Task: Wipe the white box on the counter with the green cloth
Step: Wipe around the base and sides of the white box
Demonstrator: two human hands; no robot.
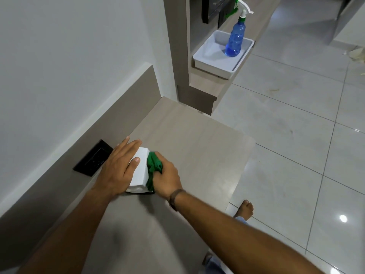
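I see left hand [116, 171] fingers flat, spread on white box [139, 171]; right hand [167, 177] fist bunching green cloth [153, 167] against side. Risk: side push slides box on counter [197, 147].

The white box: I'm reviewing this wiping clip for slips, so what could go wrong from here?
1. The right hand presses the green cloth against the side of the white box; it might slide toward the black wall socket, though the left hand braces it.
2. If the cloth is damp, moisture could reach that socket.
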